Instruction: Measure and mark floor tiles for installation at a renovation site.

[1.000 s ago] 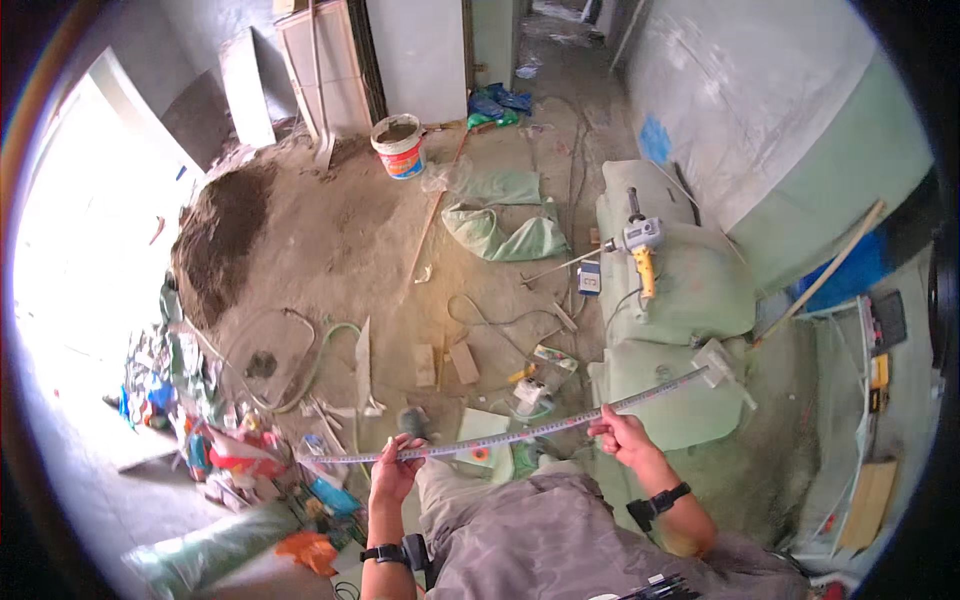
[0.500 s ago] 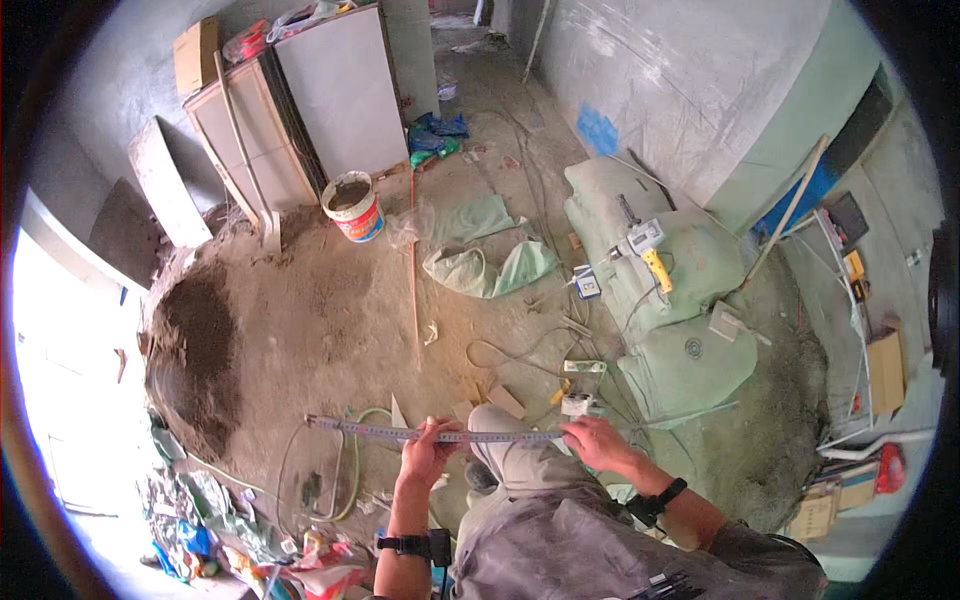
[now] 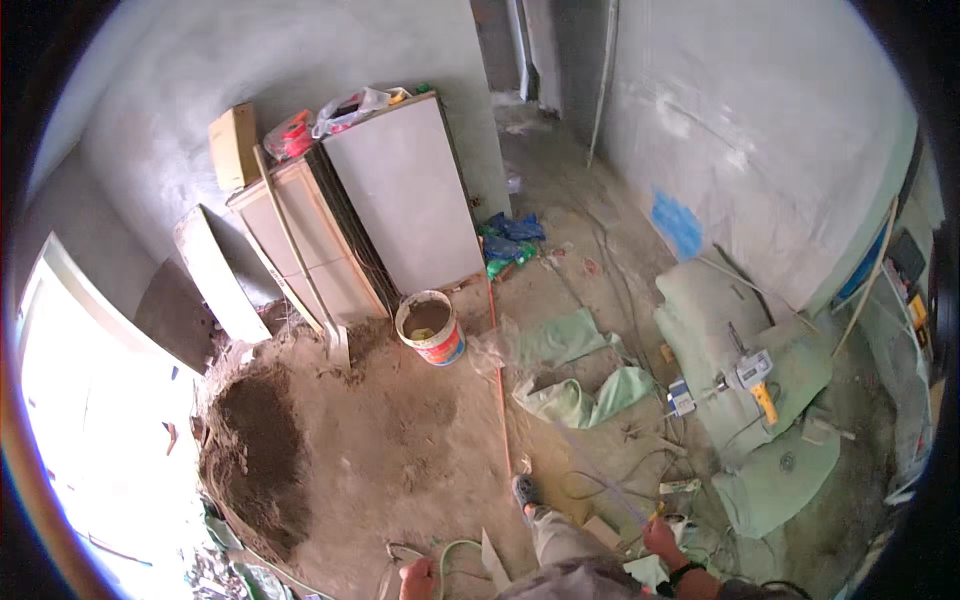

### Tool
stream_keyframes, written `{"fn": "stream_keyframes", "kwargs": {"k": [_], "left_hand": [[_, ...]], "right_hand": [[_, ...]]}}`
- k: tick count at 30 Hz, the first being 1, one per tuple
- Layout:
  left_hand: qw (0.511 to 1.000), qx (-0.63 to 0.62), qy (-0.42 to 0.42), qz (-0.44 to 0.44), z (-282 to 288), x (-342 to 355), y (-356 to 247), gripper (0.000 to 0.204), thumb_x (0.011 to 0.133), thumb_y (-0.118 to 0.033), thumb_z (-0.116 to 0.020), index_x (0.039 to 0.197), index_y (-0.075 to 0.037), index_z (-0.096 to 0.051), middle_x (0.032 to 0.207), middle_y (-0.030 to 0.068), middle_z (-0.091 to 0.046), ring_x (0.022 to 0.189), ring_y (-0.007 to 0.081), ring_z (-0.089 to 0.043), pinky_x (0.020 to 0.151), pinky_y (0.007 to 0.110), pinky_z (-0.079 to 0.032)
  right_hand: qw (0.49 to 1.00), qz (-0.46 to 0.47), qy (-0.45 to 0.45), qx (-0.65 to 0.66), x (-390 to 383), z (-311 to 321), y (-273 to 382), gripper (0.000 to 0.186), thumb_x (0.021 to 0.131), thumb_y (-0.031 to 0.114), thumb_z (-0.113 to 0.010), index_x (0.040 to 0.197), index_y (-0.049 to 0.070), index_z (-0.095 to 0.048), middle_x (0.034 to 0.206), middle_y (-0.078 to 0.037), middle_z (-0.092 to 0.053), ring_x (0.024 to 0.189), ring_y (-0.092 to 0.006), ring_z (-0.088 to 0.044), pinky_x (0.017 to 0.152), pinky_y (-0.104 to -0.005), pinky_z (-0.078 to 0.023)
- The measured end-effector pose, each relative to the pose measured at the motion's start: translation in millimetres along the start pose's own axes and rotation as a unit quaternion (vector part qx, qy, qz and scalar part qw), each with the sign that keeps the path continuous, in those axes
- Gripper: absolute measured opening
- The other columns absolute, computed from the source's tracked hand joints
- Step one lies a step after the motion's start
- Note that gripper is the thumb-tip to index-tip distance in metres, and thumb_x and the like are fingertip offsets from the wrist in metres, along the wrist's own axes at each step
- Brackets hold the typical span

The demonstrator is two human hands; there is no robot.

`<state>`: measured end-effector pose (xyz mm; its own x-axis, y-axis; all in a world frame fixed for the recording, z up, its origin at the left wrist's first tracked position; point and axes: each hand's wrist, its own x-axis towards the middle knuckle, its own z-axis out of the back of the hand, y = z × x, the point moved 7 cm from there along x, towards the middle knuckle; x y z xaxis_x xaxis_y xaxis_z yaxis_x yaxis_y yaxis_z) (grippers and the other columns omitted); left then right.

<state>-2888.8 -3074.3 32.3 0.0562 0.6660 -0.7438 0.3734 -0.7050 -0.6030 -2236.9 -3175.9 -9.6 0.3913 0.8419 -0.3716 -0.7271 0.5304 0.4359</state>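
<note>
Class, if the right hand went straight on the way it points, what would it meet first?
The right hand points forward and leftward, along the tape. If it clears anything low-lying, it would probably meet the green sack first, though depth is unclear.

A bucket point(image 3: 432, 347) stands near a leaning shovel point(image 3: 297, 242) while a yellow-handled drill point(image 3: 748, 372) lies on green sacks point(image 3: 704, 308).

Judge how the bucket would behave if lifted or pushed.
The bucket may be heavy, as brown material shows inside, though its depth is unclear. Standing upright, it could tip if pushed near the rim. The loose dirt nearby might make it drag.
</note>
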Motion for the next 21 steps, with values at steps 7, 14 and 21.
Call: {"fn": "stream_keyframes", "kwargs": {"k": [7, 14, 21], "left_hand": [[0.978, 0.203, -0.005, -0.043, 84, 60, -119, 0.026, 0.097, -0.016, -0.062, 0.12, -0.003, -0.061, 0.077, 0.0034, -0.06, 0.067, 0.0215, -0.059, 0.06, 0.034, -0.047], [0.98, -0.023, -0.186, 0.069, 16, 240, -283, 0.008, 0.098, -0.011, -0.059, 0.093, -0.007, -0.053, 0.074, 0.0088, -0.053, 0.07, 0.0268, -0.057, 0.065, 0.039, -0.053], [0.968, 0.22, -0.023, 0.12, -55, 420, -444, 0.022, 0.095, -0.019, -0.067, 0.097, 0.001, -0.06, 0.077, 0.0101, -0.061, 0.076, 0.0252, -0.064, 0.071, 0.039, -0.059]], "right_hand": [[0.987, -0.141, -0.028, 0.071, 106, 27, 95, 0.036, 0.088, 0.033, -0.066, 0.1, -0.001, -0.06, 0.087, -0.025, -0.065, 0.085, -0.0466, -0.064, 0.075, -0.0558, -0.049], [0.951, -0.227, -0.191, 0.088, 106, -2, 150, 0.017, 0.068, 0.011, -0.067, 0.071, 0.002, -0.052, 0.067, -0.022, -0.057, 0.067, -0.0443, -0.059, 0.062, -0.0508, -0.046], [0.908, -0.351, -0.104, 0.205, 71, -106, 256, 0.037, 0.072, 0.012, -0.068, 0.107, 0.004, -0.074, 0.095, -0.023, -0.072, 0.094, -0.0421, -0.068, 0.081, -0.0486, -0.054]]}}
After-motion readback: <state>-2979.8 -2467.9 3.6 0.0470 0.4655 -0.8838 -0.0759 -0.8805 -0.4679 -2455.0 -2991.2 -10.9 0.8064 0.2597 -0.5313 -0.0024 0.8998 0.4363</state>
